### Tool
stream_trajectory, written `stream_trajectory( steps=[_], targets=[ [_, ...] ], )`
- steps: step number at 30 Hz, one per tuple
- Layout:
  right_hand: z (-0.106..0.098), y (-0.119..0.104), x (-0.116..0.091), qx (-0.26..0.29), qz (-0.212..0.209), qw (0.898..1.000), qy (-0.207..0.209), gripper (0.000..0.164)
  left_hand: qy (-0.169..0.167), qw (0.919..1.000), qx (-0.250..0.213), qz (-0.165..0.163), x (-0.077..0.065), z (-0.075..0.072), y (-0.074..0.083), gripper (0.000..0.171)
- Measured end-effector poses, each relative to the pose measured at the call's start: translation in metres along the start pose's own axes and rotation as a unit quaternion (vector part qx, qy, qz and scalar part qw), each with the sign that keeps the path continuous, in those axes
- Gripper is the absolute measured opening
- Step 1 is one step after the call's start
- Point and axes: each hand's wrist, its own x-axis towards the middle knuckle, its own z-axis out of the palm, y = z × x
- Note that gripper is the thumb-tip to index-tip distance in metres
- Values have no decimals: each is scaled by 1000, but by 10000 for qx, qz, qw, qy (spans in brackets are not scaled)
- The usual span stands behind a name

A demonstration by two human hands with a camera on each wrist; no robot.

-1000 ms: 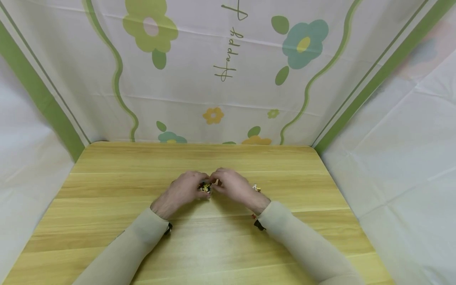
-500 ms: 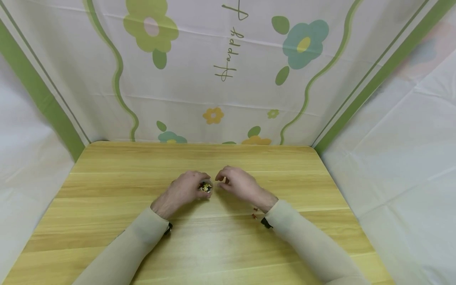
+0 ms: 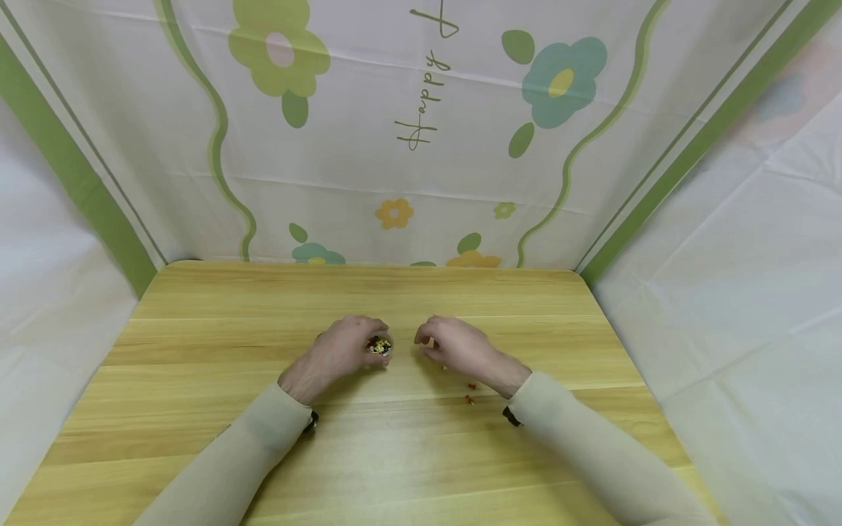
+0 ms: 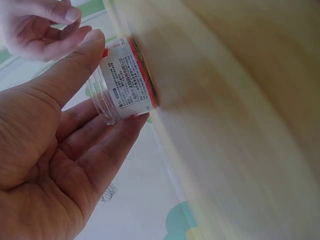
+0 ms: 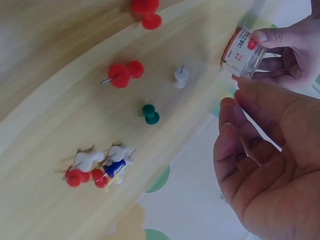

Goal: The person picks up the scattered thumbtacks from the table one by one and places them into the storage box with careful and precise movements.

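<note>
My left hand (image 3: 338,351) grips a small clear plastic jar (image 4: 125,77) with a white and red label, thumb on one side and fingers on the other. The jar stands on the table, and mixed push pins (image 3: 379,345) show through its uncovered mouth. To its right, my right hand (image 3: 463,352) hovers with loosely bent fingers, and no pin is visible between them. Below that hand, the right wrist view has a white push pin (image 5: 181,76), a green push pin (image 5: 150,114) and a red push pin (image 5: 119,75) lying apart on the wood.
A cluster of white, red, blue and yellow push pins (image 5: 102,165) lies farther along the table; another red push pin (image 5: 146,10) is at the top of the right wrist view. The wooden table (image 3: 368,453) meets a flower-printed cloth (image 3: 355,161) at its back edge.
My right hand has drawn away from the jar's mouth toward the right, uncovering red push pins near its wrist. My left hand and the jar have stayed in place.
</note>
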Motion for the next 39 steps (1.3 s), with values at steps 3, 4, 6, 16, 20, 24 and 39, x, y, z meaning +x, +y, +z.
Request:
stream_trajectory(
  steps=[3, 4, 6, 16, 20, 24, 39],
  targets=[
    [-1, 1, -5, -87, 37, 9999, -57, 17, -6, 10000, 8, -7, 0, 0, 1, 34],
    [-2, 1, -7, -120, 53, 9999, -79, 17, -9, 10000, 6, -13, 0, 0, 1, 34],
    [-3, 2, -9, -177, 78, 9997, -122, 17, -8, 10000, -14, -42, 0, -1, 1, 35],
    [-5, 7, -19, -392, 264, 9979, -444, 12, -25, 9999, -85, -85, -1, -1, 2, 31],
    [-4, 9, -20, -440, 226, 9974, -521, 8, -38, 9999, -75, -89, -1, -1, 2, 32],
    [-2, 12, -21, -485, 208, 9969, -583, 9, -35, 9999, -66, -89, -2, -1, 2, 33],
    [4, 10, -16, -411, 332, 9966, -635, 6, -46, 9999, -60, -120, -1, -1, 2, 32]
  ],
)
